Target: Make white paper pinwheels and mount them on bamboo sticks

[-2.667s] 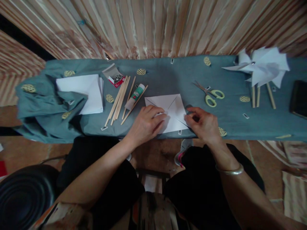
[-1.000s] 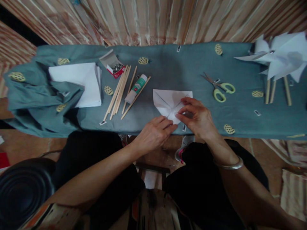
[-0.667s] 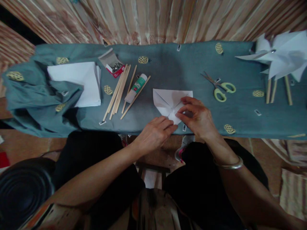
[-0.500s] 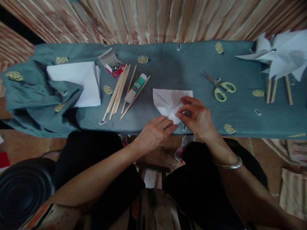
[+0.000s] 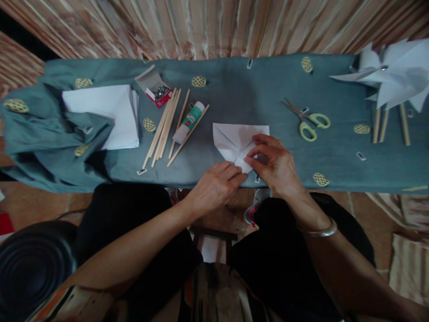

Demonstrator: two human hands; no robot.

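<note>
A white square of paper (image 5: 234,136) with cuts running in from its corners lies near the table's front edge. My left hand (image 5: 216,184) has its fingers closed over the near left part of the paper, hiding that corner. From the right, my right hand (image 5: 275,163) pinches the paper between thumb and fingertips, close to its middle. To the right of my hands lie scissors (image 5: 306,121) with light green handles, blades partly apart. A glue stick (image 5: 189,121) rests to the left, among thin wooden sticks (image 5: 164,129).
An opened small box of metal pins (image 5: 160,94) stands behind the sticks. A stack of white paper (image 5: 110,112) lies at the left, partly under the bunched tablecloth (image 5: 60,147). Finished paper pinwheels (image 5: 392,74) on sticks lie at the far right. A curtain (image 5: 201,29) hangs behind the table.
The camera view has shifted very slightly. Both hands keep their places on the paper, with no clear movement.
</note>
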